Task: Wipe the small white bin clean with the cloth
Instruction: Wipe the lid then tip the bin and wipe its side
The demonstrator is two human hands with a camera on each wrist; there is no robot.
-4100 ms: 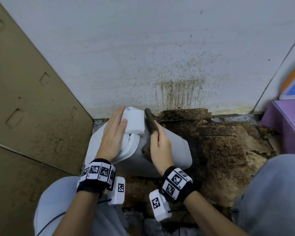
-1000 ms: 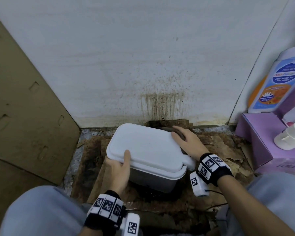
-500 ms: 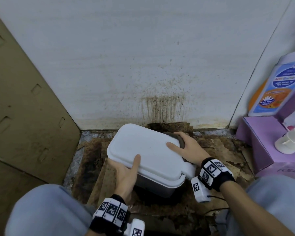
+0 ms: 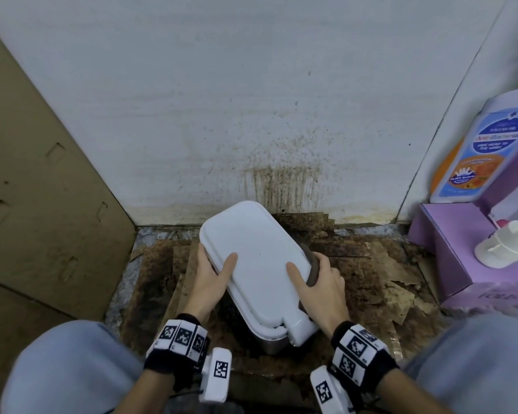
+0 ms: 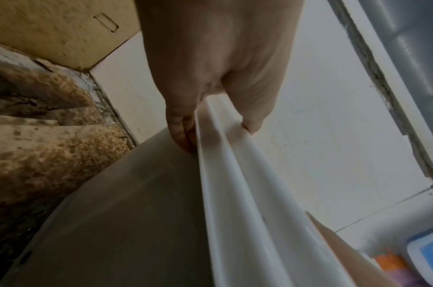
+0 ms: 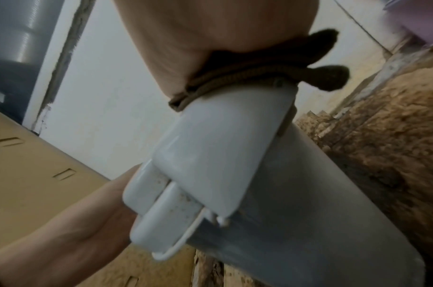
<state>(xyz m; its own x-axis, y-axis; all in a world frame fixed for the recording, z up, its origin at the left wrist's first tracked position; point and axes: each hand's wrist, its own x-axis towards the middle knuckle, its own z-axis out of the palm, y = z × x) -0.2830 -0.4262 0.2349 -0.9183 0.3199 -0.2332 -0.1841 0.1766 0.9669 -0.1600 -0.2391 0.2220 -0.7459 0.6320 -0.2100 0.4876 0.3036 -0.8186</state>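
Both hands grip the small white bin [image 4: 256, 265], which sits on the floor before the stained wall: left hand [image 4: 211, 277] clasping its lid edge, right hand [image 4: 320, 286] pressing the brown cloth [image 4: 311, 268] against its side. Likely mid-wipe; next, steady the bin and drag the cloth along.

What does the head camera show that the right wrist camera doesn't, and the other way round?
Only the head view shows the lotion bottle on the purple box, and the stained wall. Only the right wrist view shows the grimy latch at the bin's end, seen close. Both show the white bin, the brown cloth pressed against its side by the right hand, and the left hand holding the opposite edge.
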